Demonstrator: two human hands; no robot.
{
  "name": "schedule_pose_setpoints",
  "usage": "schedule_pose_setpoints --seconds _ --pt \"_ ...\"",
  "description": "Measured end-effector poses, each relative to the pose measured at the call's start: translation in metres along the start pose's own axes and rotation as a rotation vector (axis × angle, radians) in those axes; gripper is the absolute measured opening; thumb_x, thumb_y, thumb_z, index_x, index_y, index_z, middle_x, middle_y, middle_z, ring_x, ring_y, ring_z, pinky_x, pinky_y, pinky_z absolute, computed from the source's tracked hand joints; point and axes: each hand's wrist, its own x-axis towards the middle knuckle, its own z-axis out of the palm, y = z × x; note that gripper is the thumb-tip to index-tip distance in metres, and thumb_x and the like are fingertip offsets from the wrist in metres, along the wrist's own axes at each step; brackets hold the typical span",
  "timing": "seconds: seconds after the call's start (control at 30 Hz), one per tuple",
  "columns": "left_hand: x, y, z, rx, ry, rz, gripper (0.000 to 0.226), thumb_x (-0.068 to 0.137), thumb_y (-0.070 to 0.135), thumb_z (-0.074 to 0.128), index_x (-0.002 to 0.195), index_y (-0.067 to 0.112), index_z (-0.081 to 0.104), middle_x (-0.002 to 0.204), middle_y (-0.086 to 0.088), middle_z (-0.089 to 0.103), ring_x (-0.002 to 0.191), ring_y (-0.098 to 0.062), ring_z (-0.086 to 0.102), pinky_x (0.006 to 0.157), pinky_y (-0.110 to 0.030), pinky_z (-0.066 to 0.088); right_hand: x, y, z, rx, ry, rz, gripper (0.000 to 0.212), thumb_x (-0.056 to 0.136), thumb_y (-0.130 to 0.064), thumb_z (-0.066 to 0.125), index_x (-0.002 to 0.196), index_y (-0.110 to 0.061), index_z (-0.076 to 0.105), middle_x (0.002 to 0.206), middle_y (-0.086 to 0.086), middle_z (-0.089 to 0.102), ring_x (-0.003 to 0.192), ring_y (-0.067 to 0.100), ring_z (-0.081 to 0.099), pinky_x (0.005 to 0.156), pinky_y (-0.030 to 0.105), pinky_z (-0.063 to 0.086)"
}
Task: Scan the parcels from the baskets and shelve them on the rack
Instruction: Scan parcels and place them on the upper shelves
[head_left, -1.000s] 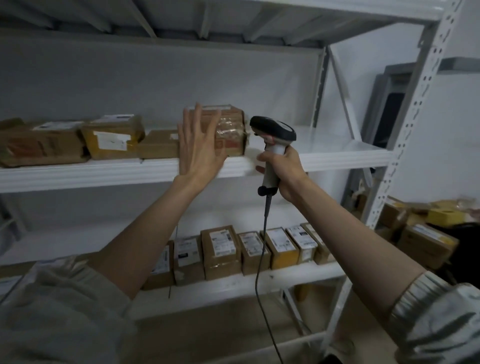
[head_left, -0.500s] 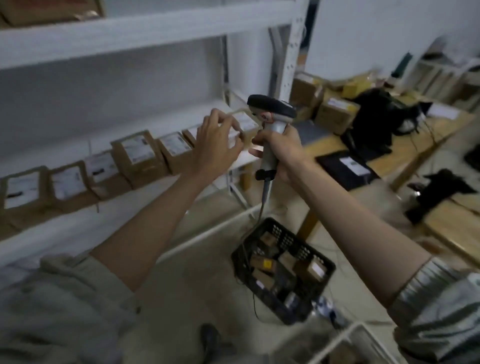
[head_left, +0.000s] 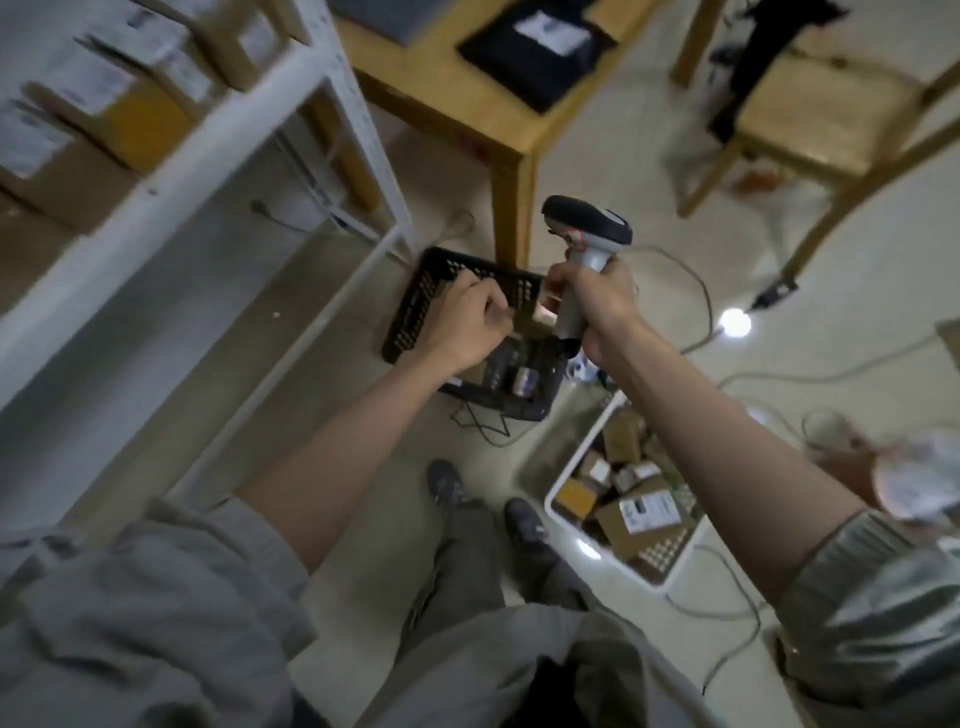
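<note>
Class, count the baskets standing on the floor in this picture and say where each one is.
2. A black basket by the rack's foot, under the hands; a white basket beside the person's shoes. Others may lie outside the view.

A wooden table (head_left: 511, 130) stands near a wooden chair (head_left: 810, 124) on the floor.

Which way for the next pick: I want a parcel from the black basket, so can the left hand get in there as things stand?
Probably yes. The left hand is loosely curled and empty above the open-topped black basket; nothing covers it.
</note>
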Motion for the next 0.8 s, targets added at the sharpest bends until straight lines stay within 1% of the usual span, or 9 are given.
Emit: schedule_pose_setpoints --seconds 0.1,0.2,0.3,0.37,0.47,0.53,0.6,0.7,0.8 --pt "0.008 0.019 0.064 0.037 -0.196 0.025 0.016 0.092 0.030 0.068 0.106 0.022 0.066 0.115 0.001 0.050 0.104 -0.020 0.059 0.092 -0.039 0.050 0.015 0.048 -0.062 0.052 0.136 0.083 0.026 0.088 0.008 0.054 0.099 -0.015 0.054 0.070 0.005 0.059 0.058 0.016 0.059 0.062 0.034 0.054" --pt "0.015 0.036 0.133 0.081 -0.394 0.034 0.018 0.094 0.030 0.066 0.107 0.019 0.069 0.119 -0.005 0.055 0.109 -0.023 0.059 0.096 -0.037 0.048 0.026 0.106 -0.121 0.125 0.300 0.185 0.028 0.087 0.006 0.055 0.102 -0.017 0.053 0.080 0.009 0.061 0.065 0.019 0.059 0.062 0.031 0.053" --pt "0.018 0.047 0.202 0.104 -0.576 0.074 0.012 0.093 0.032 0.066 0.101 0.024 0.070 0.122 -0.005 0.062 0.114 -0.024 0.061 0.099 -0.040 0.050 0.028 0.162 -0.171 0.197 0.432 0.281 0.026 0.090 0.007 0.053 0.093 -0.019 0.052 0.080 0.008 0.060 0.065 0.018 0.058 0.064 0.032 0.051" --pt "0.019 0.051 0.249 0.106 -0.665 0.089 0.014 0.093 0.028 0.066 0.103 0.021 0.074 0.120 -0.004 0.069 0.113 -0.023 0.064 0.097 -0.039 0.052 0.029 0.200 -0.199 0.210 0.520 0.323 0.027 0.091 0.008 0.051 0.089 -0.018 0.052 0.076 0.008 0.059 0.064 0.020 0.058 0.064 0.034 0.050" --pt "0.017 0.048 0.317 0.096 -0.729 0.101 0.014 0.092 0.020 0.067 0.102 0.016 0.077 0.113 -0.003 0.073 0.107 -0.022 0.067 0.094 -0.038 0.054 0.035 0.261 -0.233 0.254 0.617 0.397 0.028 0.089 0.007 0.052 0.106 -0.014 0.054 0.078 0.007 0.062 0.067 0.021 0.061 0.065 0.038 0.055" --pt "0.015 0.038 0.361 0.091 -0.789 0.089 0.012 0.090 0.018 0.067 0.098 0.017 0.077 0.104 -0.001 0.072 0.105 -0.021 0.066 0.094 -0.038 0.055 0.040 0.303 -0.251 0.279 0.683 0.460 0.030 0.087 0.004 0.056 0.111 -0.014 0.054 0.079 0.007 0.062 0.070 0.023 0.062 0.071 0.046 0.060" --pt "0.013 0.021 0.404 0.114 -0.869 0.073 0.009 0.089 0.021 0.067 0.095 0.023 0.074 0.106 0.001 0.069 0.107 -0.020 0.065 0.094 -0.040 0.055 0.046 0.343 -0.264 0.313 0.722 0.521 0.033 0.087 0.003 0.058 0.116 -0.011 0.053 0.079 0.007 0.063 0.068 0.021 0.062 0.067 0.041 0.060" --pt "0.013 -0.006 0.466 0.179 -0.935 0.060 0.025 0.088 0.030 0.074 0.111 0.022 0.069 0.126 -0.003 0.064 0.116 -0.022 0.062 0.093 -0.039 0.054 0.060 0.401 -0.277 0.339 0.742 0.579 0.026 0.084 0.006 0.057 0.104 -0.011 0.057 0.078 0.008 0.063 0.069 0.023 0.062 0.065 0.036 0.055" --pt "0.017 -0.035 0.520 0.302 -0.913 0.097 0.048 0.088 0.029 0.074 0.132 0.017 0.059 0.139 -0.005 0.052 0.122 -0.025 0.055 0.091 -0.035 0.048 0.078 0.456 -0.283 0.347 0.725 0.632 0.020 0.082 0.006 0.056 0.093 -0.010 0.061 0.085 0.018 0.067 0.075 0.028 0.064 0.066 0.040 0.057"
